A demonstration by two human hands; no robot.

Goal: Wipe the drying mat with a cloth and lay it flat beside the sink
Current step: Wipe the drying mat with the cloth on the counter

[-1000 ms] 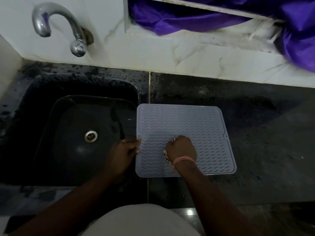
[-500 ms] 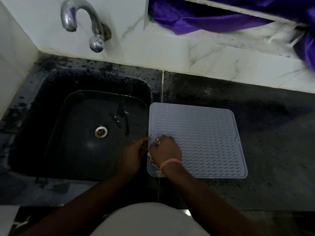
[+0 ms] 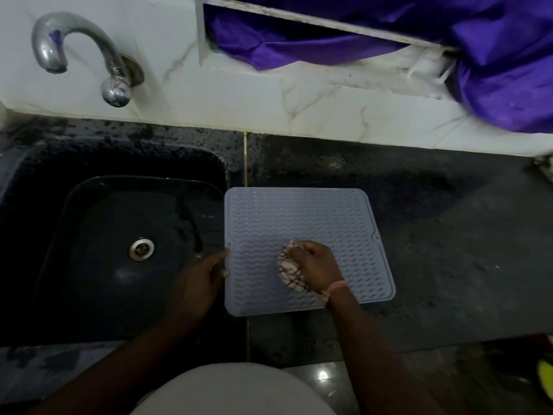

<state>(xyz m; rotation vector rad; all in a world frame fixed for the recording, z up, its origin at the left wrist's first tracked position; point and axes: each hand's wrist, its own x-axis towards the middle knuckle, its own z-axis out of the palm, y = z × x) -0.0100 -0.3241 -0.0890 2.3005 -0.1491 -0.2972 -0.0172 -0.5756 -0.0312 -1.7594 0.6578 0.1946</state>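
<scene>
A grey ribbed drying mat (image 3: 302, 223) lies flat on the dark counter, its left edge right next to the sink (image 3: 119, 205). My right hand (image 3: 317, 266) presses a bunched checked cloth (image 3: 288, 272) onto the mat's near middle. My left hand (image 3: 203, 278) rests at the mat's left edge, its fingertips touching the rim and steadying it over the sink side.
A chrome tap (image 3: 80, 52) curves out of the white marble wall above the sink, whose drain (image 3: 141, 249) sits mid-basin. Purple fabric (image 3: 449, 46) hangs over the ledge at the back right. Dark counter (image 3: 449, 235) extends to the right of the mat.
My right hand with the cloth has slid from the mat's left edge rightward toward its middle. The left hand stays at the mat's left rim.
</scene>
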